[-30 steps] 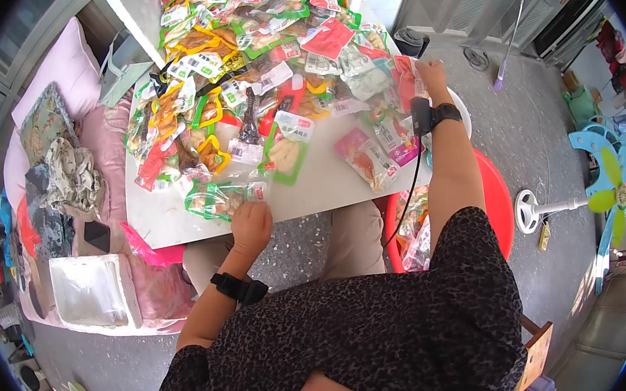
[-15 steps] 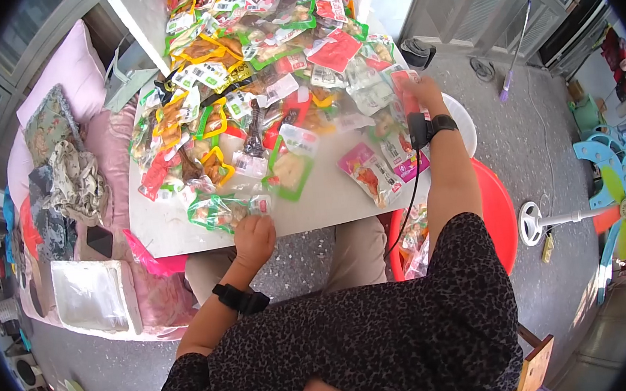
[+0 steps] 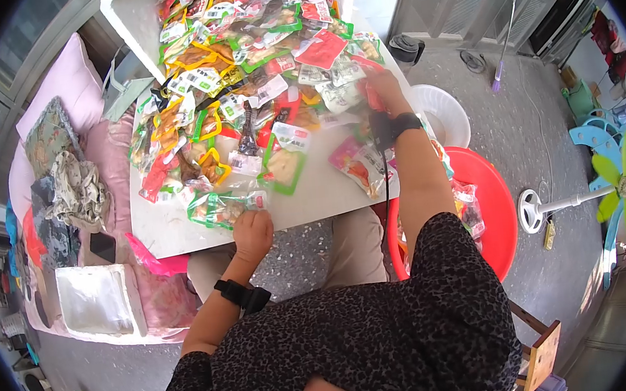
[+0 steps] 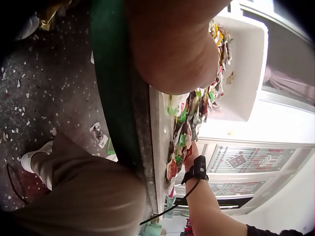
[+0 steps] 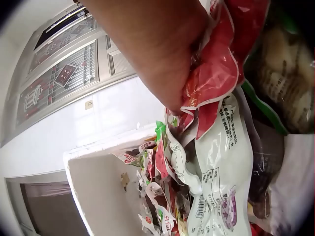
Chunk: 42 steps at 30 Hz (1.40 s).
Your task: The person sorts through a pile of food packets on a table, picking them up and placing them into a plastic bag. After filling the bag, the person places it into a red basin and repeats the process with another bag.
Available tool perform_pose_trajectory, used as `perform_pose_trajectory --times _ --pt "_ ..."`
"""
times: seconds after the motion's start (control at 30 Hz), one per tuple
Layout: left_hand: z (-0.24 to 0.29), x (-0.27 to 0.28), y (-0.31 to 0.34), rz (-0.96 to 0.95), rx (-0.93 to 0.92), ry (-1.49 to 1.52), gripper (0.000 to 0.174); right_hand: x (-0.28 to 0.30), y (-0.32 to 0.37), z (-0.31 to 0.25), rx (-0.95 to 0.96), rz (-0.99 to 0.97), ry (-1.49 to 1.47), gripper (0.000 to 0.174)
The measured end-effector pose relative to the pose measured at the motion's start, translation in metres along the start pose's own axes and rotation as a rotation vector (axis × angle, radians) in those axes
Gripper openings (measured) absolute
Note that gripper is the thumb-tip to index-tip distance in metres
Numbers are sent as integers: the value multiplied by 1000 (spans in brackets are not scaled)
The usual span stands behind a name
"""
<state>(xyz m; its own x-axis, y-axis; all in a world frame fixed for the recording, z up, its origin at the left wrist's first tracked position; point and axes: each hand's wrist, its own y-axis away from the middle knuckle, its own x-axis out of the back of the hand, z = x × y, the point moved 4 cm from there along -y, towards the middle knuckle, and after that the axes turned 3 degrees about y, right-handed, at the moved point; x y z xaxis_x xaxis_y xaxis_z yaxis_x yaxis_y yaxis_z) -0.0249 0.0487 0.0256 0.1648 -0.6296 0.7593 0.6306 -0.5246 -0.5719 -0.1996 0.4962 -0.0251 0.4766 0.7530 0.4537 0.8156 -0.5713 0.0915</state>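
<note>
Tightly, right hand [image 3: 386,90] grips red packet [image 5: 216,73] — crumpled.

Counts: desk [image 3: 328,194] x1. Packets [image 3: 241,74]: dozens, heaped and overlapping, so no exact figure. Hands x2: left hand [image 3: 253,234], right hand [image 3: 385,87]; the right grips 1 red packet [image 5: 211,73]. Black wrist straps [image 3: 240,294] x2, one per arm. Foam box [image 3: 131,17] x1, packets in it too many to count. Red basin [image 3: 495,208] x1, a few packets inside, number unclear. White bucket [image 3: 444,111] x1. Fan [image 3: 617,185] x1. Phone [image 3: 102,247] x1. Cushions [image 3: 53,81]: at least 2.
</note>
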Motion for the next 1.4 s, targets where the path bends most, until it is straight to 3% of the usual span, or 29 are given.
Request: perform_pose_trajectory --times 0.07,0.13,0.23,0.37,0.5,0.8,0.9,0.93,1.03,1.13,1.2,1.33,1.4 --pt "-1 -2 2 -9 -4 11 10 -9 5 -2 38 6 -79 56" --pt "-2 -3 3 -19 -6 11 9 -4 49 -43 128 111 183 48" --pt "-2 -4 3 -19 -5 1 8 -10 80 -64 144 248 191 47" --pt "-1 -5 3 -12 -1 2 8 -27 101 -75 135 276 142 45" --pt "-4 -6 5 -25 29 -21 7 -44 121 -95 236 373 141 34" --pt "0 -3 3 43 -4 -19 8 -94 163 -126 305 308 -90 25" --pt "-2 -3 4 -26 38 -31 6 -121 148 -110 379 143 -194 21" --pt "-2 -2 4 -16 35 -25 6 -109 168 -127 427 163 -8 18" --pt "-3 -2 3 15 30 -9 7 -95 193 -142 533 234 -182 18" --pt "-3 -3 4 37 37 -4 7 -84 181 -125 500 126 -271 25" --pt "-2 -1 4 45 45 -6 7 -60 172 -113 460 169 -216 22" --pt "-3 -1 5 30 62 5 5 -1 167 -102 287 184 -571 19" --pt "-1 1 2 58 63 11 8 21 122 -70 252 140 -549 18"
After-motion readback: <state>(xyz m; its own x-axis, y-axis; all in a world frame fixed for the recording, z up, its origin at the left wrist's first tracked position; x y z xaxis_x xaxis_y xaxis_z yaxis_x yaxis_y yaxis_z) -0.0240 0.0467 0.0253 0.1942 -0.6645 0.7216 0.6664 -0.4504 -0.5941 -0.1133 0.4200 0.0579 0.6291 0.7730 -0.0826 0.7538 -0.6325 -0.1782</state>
